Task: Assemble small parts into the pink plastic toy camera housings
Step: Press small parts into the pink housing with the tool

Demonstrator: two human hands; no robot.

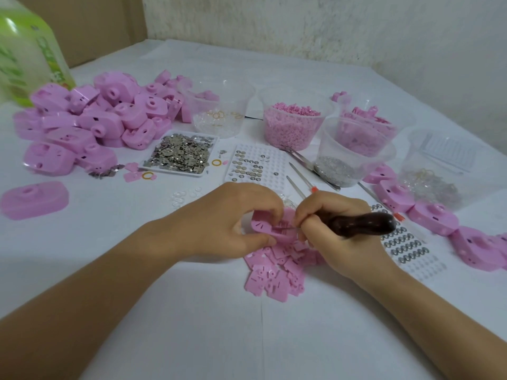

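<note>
A white-covered table (192, 319) meets a stained wall (301, 23). At its middle the left hand (230, 220) pinches a pink plastic toy camera housing piece (260, 225) over a pile of flat pink plates (274, 272). The right hand (340, 237) clamps round a dark brown wooden-handled awl (365, 223), its metal tip on the piece.

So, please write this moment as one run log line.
left hand holds pink part | right hand holds dark-handled tool | tip at part
</note>
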